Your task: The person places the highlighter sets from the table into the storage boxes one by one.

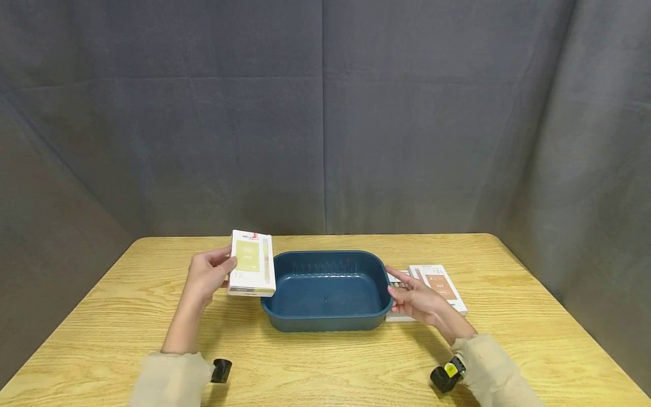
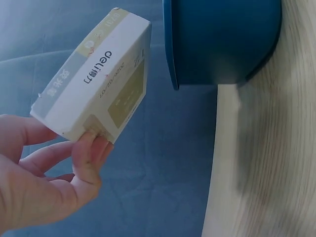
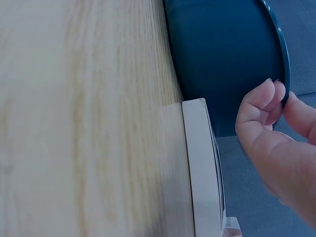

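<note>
1. Grey cloth curtain (image 1: 229, 141) at twelve o'clock, beyond the yellow wood-grain table (image 1: 325, 373).
2. Right hand (image 1: 419, 299) pinches an oblong blue plastic tub (image 1: 325, 324) at three o'clock.
3. Left hand (image 1: 205, 274) grips a white, green-labelled rectangular box (image 1: 249, 257), tub's ten o'clock.

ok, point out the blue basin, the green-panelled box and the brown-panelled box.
Blue basin (image 1: 325, 291): head view, inside floor.
Green-panelled box (image 1: 250, 259): head view, green panel.
Brown-panelled box (image 1: 440, 288): head view, brown panel.

there are three boxes (image 1: 252, 261), one basin (image 1: 325, 324), two sleeves (image 1: 172, 377) and one table (image 1: 325, 367).
</note>
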Motion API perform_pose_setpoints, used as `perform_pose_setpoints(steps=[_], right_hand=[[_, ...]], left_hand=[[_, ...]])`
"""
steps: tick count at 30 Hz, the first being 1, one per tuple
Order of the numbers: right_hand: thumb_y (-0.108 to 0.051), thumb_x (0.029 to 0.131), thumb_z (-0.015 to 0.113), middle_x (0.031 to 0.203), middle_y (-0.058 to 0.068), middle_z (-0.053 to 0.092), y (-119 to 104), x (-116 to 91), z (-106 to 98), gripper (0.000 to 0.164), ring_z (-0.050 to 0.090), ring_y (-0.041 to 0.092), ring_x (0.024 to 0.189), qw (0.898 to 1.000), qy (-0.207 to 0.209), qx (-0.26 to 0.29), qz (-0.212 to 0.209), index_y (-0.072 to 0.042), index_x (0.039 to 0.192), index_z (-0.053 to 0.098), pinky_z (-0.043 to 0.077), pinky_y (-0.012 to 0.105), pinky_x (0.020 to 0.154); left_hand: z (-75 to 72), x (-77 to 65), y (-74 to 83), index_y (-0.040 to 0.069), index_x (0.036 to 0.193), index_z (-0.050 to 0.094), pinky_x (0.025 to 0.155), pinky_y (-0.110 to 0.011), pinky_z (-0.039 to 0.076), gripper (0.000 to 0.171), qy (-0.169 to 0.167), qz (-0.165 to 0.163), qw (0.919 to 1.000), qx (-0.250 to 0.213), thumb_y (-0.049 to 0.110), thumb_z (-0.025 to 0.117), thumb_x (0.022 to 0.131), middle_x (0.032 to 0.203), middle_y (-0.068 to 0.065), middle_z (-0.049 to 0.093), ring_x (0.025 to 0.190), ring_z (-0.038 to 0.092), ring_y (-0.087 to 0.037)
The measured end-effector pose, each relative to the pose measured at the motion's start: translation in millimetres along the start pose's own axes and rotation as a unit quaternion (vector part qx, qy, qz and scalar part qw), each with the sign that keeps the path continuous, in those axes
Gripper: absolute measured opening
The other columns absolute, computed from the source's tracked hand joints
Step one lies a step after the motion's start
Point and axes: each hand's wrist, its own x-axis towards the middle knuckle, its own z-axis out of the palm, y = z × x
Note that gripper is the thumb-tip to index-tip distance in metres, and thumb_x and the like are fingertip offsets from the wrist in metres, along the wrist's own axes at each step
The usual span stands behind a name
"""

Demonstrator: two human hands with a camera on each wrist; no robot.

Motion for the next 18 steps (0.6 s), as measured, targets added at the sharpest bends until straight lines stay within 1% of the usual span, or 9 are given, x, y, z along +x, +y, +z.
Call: perform_pose_setpoints(steps=[1, 2, 4, 5, 8, 10, 13, 18], right_hand=[[0.001, 0.093, 0.041, 0.068, -0.002, 0.053, 0.0, 0.0, 0.1, 0.066, 0.055, 0.01, 0.061, 1.0, 0.001, -0.001, 0.0, -0.001, 0.142, -0.002, 0.047, 0.023, 0.061], [0.001, 0.093, 0.041, 0.068, -0.002, 0.053, 0.0, 0.0, 0.3, 0.065, 0.055, 0.01, 0.061, 1.0, 0.001, -0.001, 0.0, -0.001, 0.142, -0.002, 0.047, 0.023, 0.061], [0.001, 0.093, 0.041, 0.069, -0.002, 0.053, 0.0, 0.0, 0.4, 0.065, 0.055, 0.01, 0.061, 1.0, 0.0, -0.001, 0.0, -0.001, 0.142, -0.002, 0.046, 0.023, 0.061], [0.002, 0.093, 0.04, 0.069, -0.002, 0.053, 0.0, 0.1, 0.4, 0.065, 0.054, 0.01, 0.061, 1.0, -0.001, -0.002, 0.0, -0.001, 0.142, -0.002, 0.046, 0.023, 0.061], [0.002, 0.093, 0.04, 0.069, -0.002, 0.053, 0.0, 0.2, 0.1, 0.065, 0.055, 0.01, 0.06, 1.0, -0.003, -0.002, -0.001, -0.001, 0.142, -0.003, 0.046, 0.024, 0.061], [0.002, 0.093, 0.04, 0.069, -0.002, 0.053, 0.0, 0.3, -0.1, 0.065, 0.055, 0.01, 0.061, 1.0, -0.003, -0.003, -0.002, -0.001, 0.142, -0.003, 0.047, 0.024, 0.061], [0.002, 0.093, 0.04, 0.069, -0.002, 0.053, -0.1, 0.2, -0.8, 0.065, 0.055, 0.01, 0.061, 1.0, -0.003, -0.005, -0.002, -0.001, 0.142, -0.003, 0.047, 0.024, 0.061], [0.002, 0.093, 0.041, 0.069, -0.001, 0.053, 0.0, 0.3, -1.7, 0.066, 0.055, 0.01, 0.061, 1.0, -0.009, -0.007, -0.003, -0.001, 0.142, -0.003, 0.047, 0.024, 0.061]], left_hand=[[1.0, 5.8, -9.0, -0.007, 0.123, 0.05, 0.054, -0.033, 0.05, 0.041, 0.0, 0.007, 1.0, -0.003, 0.011, 0.057, 0.087, 0.098, -0.021, 0.056, 0.071, 0.058, -0.017], [2.2, 7.6, -11.6, -0.006, 0.123, 0.051, 0.054, -0.034, 0.05, 0.041, -0.004, 0.008, 1.0, -0.004, 0.012, 0.058, 0.086, 0.098, -0.021, 0.057, 0.072, 0.058, -0.019], [5.6, 6.9, -10.2, -0.006, 0.122, 0.051, 0.053, -0.034, 0.05, 0.041, -0.009, 0.011, 0.9999, -0.003, 0.012, 0.059, 0.086, 0.097, -0.021, 0.056, 0.073, 0.058, -0.02], [7.9, 4.6, -6.4, -0.006, 0.122, 0.052, 0.053, -0.033, 0.05, 0.04, -0.01, 0.01, 0.9999, -0.002, 0.011, 0.059, 0.086, 0.096, -0.021, 0.056, 0.072, 0.058, -0.02], [15.3, -13.2, 23.6, -0.01, 0.123, 0.048, 0.055, -0.031, 0.051, 0.04, -0.023, -0.008, 0.9997, 0.009, 0.006, 0.055, 0.087, 0.102, -0.026, 0.053, 0.072, 0.058, -0.019], [19.8, -17.9, 32.0, -0.01, 0.123, 0.048, 0.054, -0.028, 0.05, 0.039, -0.025, -0.015, 0.9995, 0.01, 0.004, 0.054, 0.087, 0.103, -0.026, 0.053, 0.07, 0.058, -0.016], [27.0, -20.0, 36.8, -0.011, 0.122, 0.048, 0.053, -0.027, 0.05, 0.038, -0.032, -0.022, 0.9991, 0.016, 0.003, 0.053, 0.087, 0.104, -0.026, 0.054, 0.068, 0.058, -0.014], [37.7, -17.4, 32.9, -0.011, 0.12, 0.05, 0.052, -0.027, 0.05, 0.038, -0.039, -0.027, 0.9982, 0.037, 0.002, 0.055, 0.085, 0.105, -0.027, 0.055, 0.068, 0.058, -0.015]])
